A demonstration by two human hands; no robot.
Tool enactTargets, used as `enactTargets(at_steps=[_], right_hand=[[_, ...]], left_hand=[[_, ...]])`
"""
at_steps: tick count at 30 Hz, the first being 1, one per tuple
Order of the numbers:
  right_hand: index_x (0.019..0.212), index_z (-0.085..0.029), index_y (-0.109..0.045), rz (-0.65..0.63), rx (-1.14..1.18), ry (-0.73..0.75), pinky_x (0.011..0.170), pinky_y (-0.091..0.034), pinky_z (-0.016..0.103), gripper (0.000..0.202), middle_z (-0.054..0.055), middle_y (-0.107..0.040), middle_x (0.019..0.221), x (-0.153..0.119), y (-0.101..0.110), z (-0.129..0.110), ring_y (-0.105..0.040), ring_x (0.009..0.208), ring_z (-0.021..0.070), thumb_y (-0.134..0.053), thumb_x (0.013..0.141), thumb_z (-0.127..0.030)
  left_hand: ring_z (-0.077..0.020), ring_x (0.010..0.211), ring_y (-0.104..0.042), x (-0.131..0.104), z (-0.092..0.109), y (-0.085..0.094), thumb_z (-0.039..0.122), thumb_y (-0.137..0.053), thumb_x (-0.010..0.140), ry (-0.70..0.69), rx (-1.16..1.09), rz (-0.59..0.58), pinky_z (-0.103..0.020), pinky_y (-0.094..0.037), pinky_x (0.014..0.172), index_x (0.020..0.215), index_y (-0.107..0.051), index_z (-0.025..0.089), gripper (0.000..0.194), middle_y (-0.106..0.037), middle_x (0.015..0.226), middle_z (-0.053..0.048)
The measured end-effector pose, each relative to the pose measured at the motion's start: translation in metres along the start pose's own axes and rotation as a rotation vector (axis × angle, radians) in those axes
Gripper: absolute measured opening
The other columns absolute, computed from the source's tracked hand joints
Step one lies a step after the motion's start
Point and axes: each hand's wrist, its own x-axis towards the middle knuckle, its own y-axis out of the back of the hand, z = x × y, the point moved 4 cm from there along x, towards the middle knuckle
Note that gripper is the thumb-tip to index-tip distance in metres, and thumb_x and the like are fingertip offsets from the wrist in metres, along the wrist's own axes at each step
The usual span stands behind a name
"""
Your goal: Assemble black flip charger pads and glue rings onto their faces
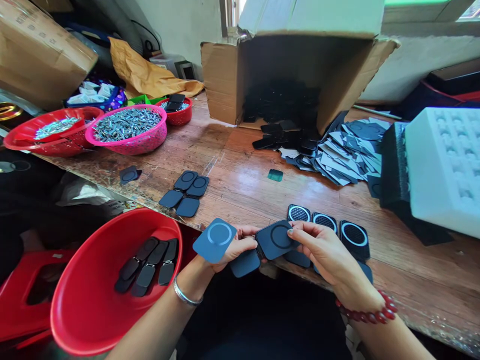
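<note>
My left hand [234, 250] is closed on a dark hinged two-panel piece [245, 263] and also carries a loose blue-grey square sheet [214, 240] with a pale ring. With thumb and fingers, my right hand [318, 245] pinches the right edge of the piece's upper panel [273, 240], which shows a dark ring. Just beyond my right hand, several black panels with white rings [354, 240] lie at the table's front edge. Left of my hands, two dark hinged pieces [187, 207] rest side by side on the wood.
A red tub [75, 300] with hinged pieces stands at lower left. Baskets of metal parts [129, 145] sit at the back left. An open carton [221, 82] stands behind, near a heap of sheets [341, 155]; white foam [446, 170] is at right. A small green square [275, 175] lies mid-table.
</note>
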Motion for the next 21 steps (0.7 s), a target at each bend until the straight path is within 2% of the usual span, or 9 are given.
enactTargets(at_steps=[5, 10, 17, 21], right_hand=[[0.066, -0.016, -0.068, 0.004, -0.062, 0.022, 0.059, -0.041, 0.027, 0.037, 0.005, -0.063, 0.078, 0.0020, 0.0020, 0.0030, -0.051, 0.070, 0.0154, -0.085, 0.055, -0.047], [0.068, -0.016, -0.069, 0.013, -0.074, 0.022, 0.058, -0.040, 0.027, 0.038, 0.006, -0.064, 0.079, 0.0018, 0.0023, 0.0008, -0.052, 0.070, 0.0162, -0.085, 0.054, -0.048], [0.062, -0.016, -0.066, 0.055, -0.078, 0.049, 0.055, -0.035, 0.025, 0.036, 0.003, -0.062, 0.073, -0.0001, 0.0016, -0.0040, -0.048, 0.065, 0.0125, -0.086, 0.053, -0.045], [0.062, -0.017, -0.066, 0.038, -0.085, 0.079, 0.056, -0.038, 0.026, 0.035, 0.004, -0.064, 0.074, -0.0003, 0.0005, -0.0044, -0.050, 0.064, 0.0131, -0.084, 0.055, -0.046]], left_hand=[[-0.0181, 0.071, -0.069, -0.0004, -0.0007, -0.0011, 0.030, -0.075, 0.071, 0.007, 0.015, 0.000, -0.030, -0.054, 0.074, 0.106, -0.076, 0.017, 0.038, -0.076, 0.084, -0.006], [-0.0175, 0.070, -0.069, 0.0009, -0.0017, -0.0011, 0.030, -0.075, 0.071, 0.025, 0.005, 0.007, -0.031, -0.054, 0.074, 0.108, -0.076, 0.018, 0.039, -0.076, 0.084, -0.006], [-0.0171, 0.068, -0.068, 0.0020, -0.0017, -0.0018, 0.028, -0.075, 0.069, 0.021, -0.011, 0.019, -0.030, -0.054, 0.072, 0.108, -0.075, 0.017, 0.041, -0.075, 0.085, -0.007], [-0.0170, 0.068, -0.069, 0.0026, -0.0024, -0.0021, 0.029, -0.076, 0.069, 0.026, -0.016, 0.026, -0.029, -0.054, 0.070, 0.105, -0.076, 0.016, 0.039, -0.075, 0.083, -0.006]])
